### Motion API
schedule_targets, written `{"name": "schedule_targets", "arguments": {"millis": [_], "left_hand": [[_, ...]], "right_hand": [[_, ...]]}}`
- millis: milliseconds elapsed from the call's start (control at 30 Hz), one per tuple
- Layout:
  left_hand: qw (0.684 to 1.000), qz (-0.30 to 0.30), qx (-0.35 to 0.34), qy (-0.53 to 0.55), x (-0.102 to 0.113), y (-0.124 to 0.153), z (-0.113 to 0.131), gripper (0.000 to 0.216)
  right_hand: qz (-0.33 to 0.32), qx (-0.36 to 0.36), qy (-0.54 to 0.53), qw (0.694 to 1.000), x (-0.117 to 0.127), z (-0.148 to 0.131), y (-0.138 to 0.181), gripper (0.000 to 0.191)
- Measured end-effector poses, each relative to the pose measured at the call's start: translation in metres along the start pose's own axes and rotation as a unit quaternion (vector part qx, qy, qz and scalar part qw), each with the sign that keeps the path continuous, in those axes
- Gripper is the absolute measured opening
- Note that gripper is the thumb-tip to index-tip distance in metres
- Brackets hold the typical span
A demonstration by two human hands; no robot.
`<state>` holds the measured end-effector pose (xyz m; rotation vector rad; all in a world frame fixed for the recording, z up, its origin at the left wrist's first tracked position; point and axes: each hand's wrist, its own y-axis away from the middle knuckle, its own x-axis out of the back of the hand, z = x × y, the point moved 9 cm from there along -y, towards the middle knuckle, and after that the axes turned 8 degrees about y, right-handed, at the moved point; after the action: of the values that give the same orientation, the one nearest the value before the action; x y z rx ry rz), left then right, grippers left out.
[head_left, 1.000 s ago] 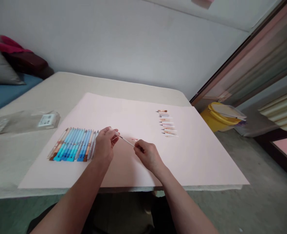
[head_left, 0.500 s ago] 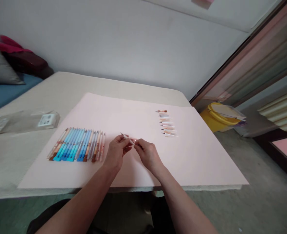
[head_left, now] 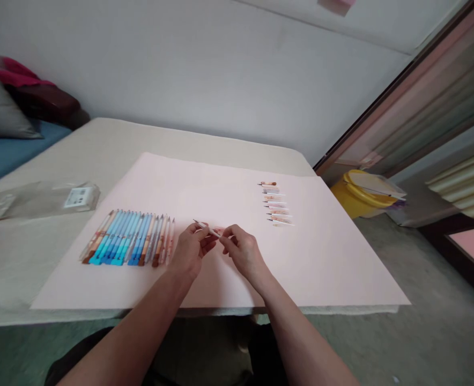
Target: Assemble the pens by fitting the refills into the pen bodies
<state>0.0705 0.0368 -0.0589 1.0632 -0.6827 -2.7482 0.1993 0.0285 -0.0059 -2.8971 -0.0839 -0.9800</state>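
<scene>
Item: thin white rod (head_left: pixel 205 229), dark at its far left tip, slender like a pen insert. It is held low over the pink sheet (head_left: pixel 333 257), near the sheet's middle, and slants up towards the left.

Left hand (head_left: pixel 191 249): fingers curled, thumb and fingertips pinching the rod along its middle.

Right hand (head_left: pixel 241 251): fingers curled, fingertips closed on the rod's right end. The two hands sit just beside each other, knuckles nearly meeting.

Row of pens (head_left: pixel 128 245): lies on the sheet just left of the left hand, side by side and touching. Most are blue; a few at either end are brown or pale.

Row of small parts (head_left: pixel 275 203): short pale pieces with dark tips, laid one behind another on the sheet's far right, well apart from the hands.

Tabletop (head_left: pixel 112 139): covered in beige, carrying the sheet.

Clear packet (head_left: pixel 39 198): flat on the tabletop left of the sheet, with a white label.

Yellow bucket (head_left: pixel 352 201): on the floor to the right of the tabletop.
</scene>
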Motion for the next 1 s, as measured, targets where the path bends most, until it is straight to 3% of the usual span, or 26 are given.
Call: {"name": "schedule_targets", "arguments": {"millis": [100,200,267,367,500,800,1000], "left_hand": [[0.999,0.023,-0.009,0.042,0.010,-0.008,0.014,0.008],[0.995,0.045,-0.046,0.070,0.020,-0.014,0.035,0.007],[0.993,0.053,-0.062,0.082,0.026,-0.017,0.045,0.007],[0.992,0.055,-0.065,0.088,0.027,-0.017,0.049,0.007],[0.994,0.057,-0.046,0.084,0.023,-0.014,0.043,0.006],[0.992,0.069,-0.058,0.086,0.028,-0.020,0.043,0.007],[0.991,0.072,-0.067,0.092,0.029,-0.020,0.042,0.009]], "right_hand": [[0.032,-0.005,0.075,0.997,0.014,0.007,-0.005,0.018],[0.053,-0.019,0.249,0.967,0.021,0.019,-0.010,0.018],[0.021,-0.028,0.360,0.932,0.013,0.029,-0.013,0.019],[-0.052,-0.031,0.445,0.894,-0.008,0.041,-0.017,0.023],[-0.090,-0.021,0.465,0.880,-0.024,0.049,-0.022,0.024],[-0.032,0.007,0.376,0.926,-0.007,0.026,-0.018,0.018],[-0.061,-0.002,0.460,0.886,-0.022,0.032,-0.013,0.021]]}}
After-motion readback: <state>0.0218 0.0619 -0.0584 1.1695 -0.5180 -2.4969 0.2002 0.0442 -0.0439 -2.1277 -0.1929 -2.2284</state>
